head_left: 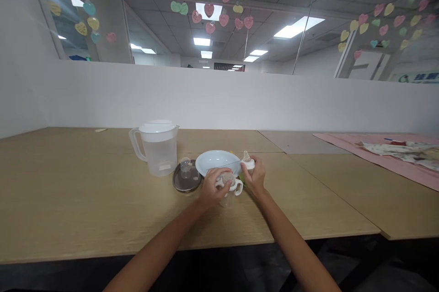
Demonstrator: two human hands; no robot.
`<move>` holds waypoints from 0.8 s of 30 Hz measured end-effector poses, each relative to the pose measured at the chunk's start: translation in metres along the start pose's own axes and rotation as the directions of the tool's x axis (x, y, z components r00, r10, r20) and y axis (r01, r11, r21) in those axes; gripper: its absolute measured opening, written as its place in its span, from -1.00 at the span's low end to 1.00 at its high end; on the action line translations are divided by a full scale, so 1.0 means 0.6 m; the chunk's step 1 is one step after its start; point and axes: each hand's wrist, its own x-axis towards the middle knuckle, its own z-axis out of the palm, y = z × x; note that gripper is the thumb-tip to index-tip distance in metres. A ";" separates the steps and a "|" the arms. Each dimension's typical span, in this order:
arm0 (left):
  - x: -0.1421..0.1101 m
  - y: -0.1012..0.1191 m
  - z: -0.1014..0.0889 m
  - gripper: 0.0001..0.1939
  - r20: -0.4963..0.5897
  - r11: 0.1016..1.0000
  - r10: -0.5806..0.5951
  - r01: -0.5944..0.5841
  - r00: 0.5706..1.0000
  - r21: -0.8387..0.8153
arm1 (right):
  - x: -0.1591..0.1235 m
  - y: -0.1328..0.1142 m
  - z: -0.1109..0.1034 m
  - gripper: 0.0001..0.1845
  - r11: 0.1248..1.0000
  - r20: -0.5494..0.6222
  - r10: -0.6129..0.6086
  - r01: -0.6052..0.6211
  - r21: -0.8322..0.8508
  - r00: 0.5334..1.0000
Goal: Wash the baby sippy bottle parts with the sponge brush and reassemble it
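My left hand point(213, 187) is closed around the top of a clear baby bottle point(230, 186) with white side handles, which stands near the table's front edge. In my right hand point(255, 176) is a white bottle cap with a clear nipple point(247, 160), held upright beside the bottle. Just behind both hands sits a pale blue bowl point(212, 158), and a thin dark line crosses it toward the nipple cap. Left of the bowl, a small clear cup or cover point(185, 167) rests on a round metal tray point(187, 185). Something yellow-green between the hands is mostly hidden.
A translucent pitcher point(159, 150) with a white lid stands left of the tray. On the far right, a pink cloth point(370, 152) carries crumpled white material and a blue pen-like item. A low white wall point(219, 100) with glass above closes off the table's back.
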 end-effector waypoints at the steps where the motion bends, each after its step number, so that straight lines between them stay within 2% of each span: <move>1: -0.001 -0.001 0.001 -0.73 -0.017 1.000 -0.006 0.006 1.000 0.000 | 0.001 -0.002 -0.001 -0.68 1.000 -0.002 -0.020 0.020 0.002 1.000; 5: -0.006 -0.006 0.006 -0.72 -0.072 1.000 -0.019 0.019 0.997 0.001 | 0.005 -0.012 -0.006 -0.70 0.990 -0.060 -0.142 0.141 -0.026 0.988; 8: -0.007 -0.011 0.009 -0.68 -0.073 1.000 -0.028 0.027 0.997 -0.015 | 0.006 -0.022 -0.009 -0.68 0.982 -0.108 -0.186 0.182 -0.047 0.977; 11: -0.008 -0.014 0.009 -0.68 -0.056 0.999 -0.036 0.034 0.998 -0.039 | 0.003 -0.034 -0.009 -0.71 0.984 -0.068 -0.176 0.178 0.024 0.982; 14: -0.008 -0.013 0.008 -0.68 -0.061 0.998 -0.041 0.039 0.997 -0.041 | -0.003 -0.049 -0.007 -0.75 0.965 0.016 -0.181 0.174 0.194 0.983; 17: -0.009 -0.011 0.005 -0.69 -0.060 0.999 -0.046 0.044 0.997 -0.030 | -0.007 -0.061 -0.005 -0.76 0.926 0.016 -0.181 0.165 0.340 0.983; 20: -0.008 -0.011 0.004 -0.71 -0.049 0.999 -0.038 0.036 0.998 -0.029 | -0.011 -0.069 -0.004 -0.74 0.909 0.004 -0.159 0.145 0.391 0.987; 24: -0.008 -0.012 0.004 -0.68 -0.047 1.000 -0.011 0.011 0.999 -0.015 | -0.017 -0.078 -0.001 -0.68 0.912 0.092 -0.127 0.080 0.402 0.988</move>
